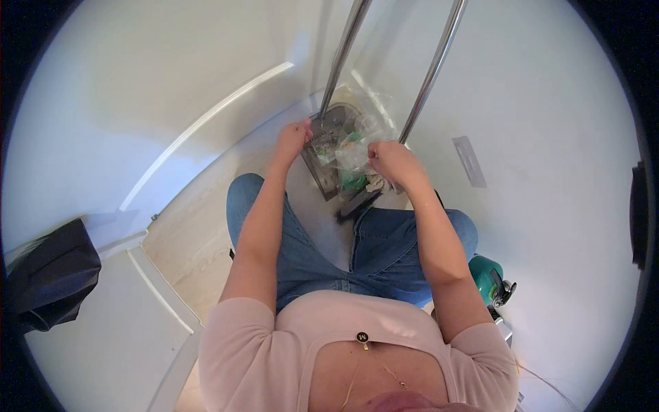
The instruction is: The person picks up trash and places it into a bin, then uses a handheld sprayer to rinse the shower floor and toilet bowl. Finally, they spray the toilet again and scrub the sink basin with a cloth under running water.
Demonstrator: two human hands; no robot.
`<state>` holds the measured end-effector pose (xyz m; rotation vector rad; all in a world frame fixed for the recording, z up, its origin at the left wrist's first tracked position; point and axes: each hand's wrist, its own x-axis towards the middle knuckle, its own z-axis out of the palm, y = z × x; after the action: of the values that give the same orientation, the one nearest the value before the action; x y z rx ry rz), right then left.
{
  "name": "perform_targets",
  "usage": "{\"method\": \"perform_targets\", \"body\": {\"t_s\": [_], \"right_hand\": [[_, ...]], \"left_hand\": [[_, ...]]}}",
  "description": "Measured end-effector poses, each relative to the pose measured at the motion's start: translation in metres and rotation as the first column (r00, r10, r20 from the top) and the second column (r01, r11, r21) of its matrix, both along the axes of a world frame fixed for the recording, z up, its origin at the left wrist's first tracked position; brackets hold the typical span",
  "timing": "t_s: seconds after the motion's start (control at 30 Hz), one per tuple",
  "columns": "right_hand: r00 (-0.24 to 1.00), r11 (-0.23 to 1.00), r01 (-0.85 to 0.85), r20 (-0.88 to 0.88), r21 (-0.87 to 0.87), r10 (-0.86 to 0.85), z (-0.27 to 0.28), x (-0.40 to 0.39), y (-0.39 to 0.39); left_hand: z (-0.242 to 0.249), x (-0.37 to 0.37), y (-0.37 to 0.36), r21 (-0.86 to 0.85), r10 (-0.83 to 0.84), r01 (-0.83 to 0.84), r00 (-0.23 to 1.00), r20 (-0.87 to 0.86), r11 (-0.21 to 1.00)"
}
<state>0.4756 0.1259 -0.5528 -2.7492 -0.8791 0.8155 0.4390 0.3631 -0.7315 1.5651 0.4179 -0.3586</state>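
A clear plastic bag [353, 152] with crumpled white and green scraps in it is spread between my two hands. My left hand [294, 142] is closed, its fingertips pinched at what looks like the bag's left edge. With curled fingers, my right hand [398, 163] grips the bag's right side. Behind and under the bag lies a grey dustpan [317, 170], partly hidden by it. A dark-bristled broom head [358, 204] rests on the floor close to my knees, below the bag.
Two metal poles [345, 48] rise from the corner beyond my hands. White walls [549, 137] close in on both sides. A green bottle [486, 278] with a black trigger stands by my right hip. Dark fabric [55, 275] hangs at the left.
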Motion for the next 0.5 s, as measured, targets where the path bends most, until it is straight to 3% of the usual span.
{"method": "perform_targets", "body": {"t_s": [0.03,0.13,0.23,0.33,0.43,0.5], "right_hand": [[1.0,1.0,-0.001,-0.01,-0.008,0.001,0.0,0.001,0.0],[0.997,0.984,-0.057,-0.036,0.171,0.064,0.008,0.003,0.0],[0.995,0.964,0.006,-0.096,0.267,0.021,0.038,0.006,0.01],[0.994,0.974,-0.109,0.008,0.2,0.11,0.049,0.012,0.014],[0.973,0.965,-0.222,-0.038,0.14,0.229,0.027,0.021,0.017],[0.924,0.938,-0.34,-0.161,0.072,0.347,0.02,0.025,0.031]], "left_hand": [[0.01,-0.002,-0.001,0.336,-0.067,0.061,0.998,0.008,0.94],[-0.011,-0.015,0.005,0.261,0.191,-0.241,0.96,0.205,0.935],[-0.033,-0.031,0.017,0.124,0.444,-0.52,0.812,0.377,0.845],[0.006,-0.051,0.029,0.03,0.632,-0.639,0.766,0.116,0.769],[0.041,-0.057,0.033,-0.027,0.752,-0.762,0.632,0.188,0.647],[0.058,-0.078,0.032,-0.102,0.802,-0.796,0.587,0.113,0.597]]}}
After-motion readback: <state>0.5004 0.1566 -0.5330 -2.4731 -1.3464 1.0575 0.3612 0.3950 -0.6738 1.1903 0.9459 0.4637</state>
